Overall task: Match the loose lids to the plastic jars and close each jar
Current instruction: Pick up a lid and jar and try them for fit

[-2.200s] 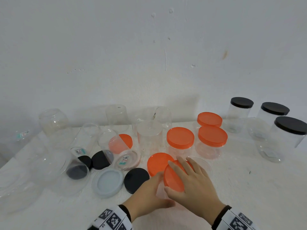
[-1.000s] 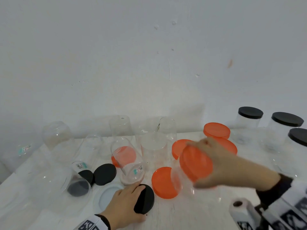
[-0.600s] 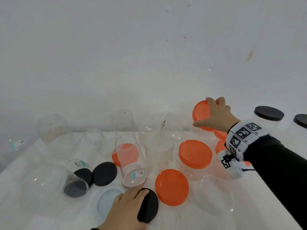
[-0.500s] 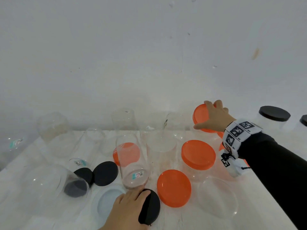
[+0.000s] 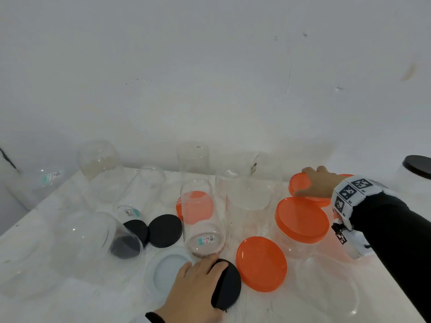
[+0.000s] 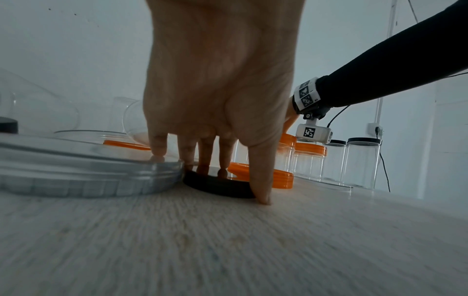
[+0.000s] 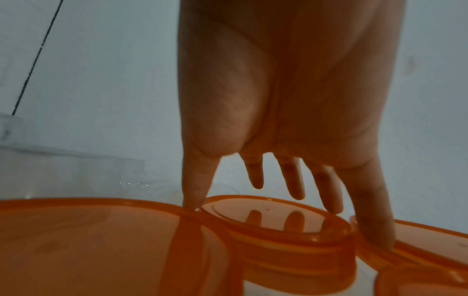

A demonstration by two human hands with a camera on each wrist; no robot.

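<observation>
Two hands at work on a white table (image 5: 268,306), one far, one near.

Largest first: several clear jars lie on their sides or stand lidless from 9 to 12 o'clock. The long clear jar (image 5: 200,217) lies with its long axis running 12 to 6, labelled base toward the person, just beyond the left hand.

Closed orange-lidded jar (image 5: 300,220) stands at about 1 o'clock, upright. Behind it, further toward 1 o'clock, stands the far orange-lidded jar (image 5: 300,186), with the right hand on it.

Loose orange lid (image 5: 261,263) lies flat near 12 o'clock close in, just beside the black lid. Pale grey lid (image 5: 163,269) lies at 11 o'clock, its edge touching the black lid in the left wrist view.

Black lid (image 5: 229,283) is flat on the table directly under the left hand. It is the nearest loose piece, and the left hand is far closer to it than the right.

Left hand (image 5: 196,292): fingers spread and bent down, tips on the black lid's top, thumb planted on the table at its near rim. Grasping it at the edge, not yet lifted.

Right hand (image 5: 319,183): arm stretched out, thumb and little finger down either side of the far jar's lid, the middle fingers lifted clear above it. A loose hold on the rim; whether it is letting go I cannot tell.

Judgement: the black lid needs a matching mouth, likely among the lying jars at 10 o'clock.
</observation>
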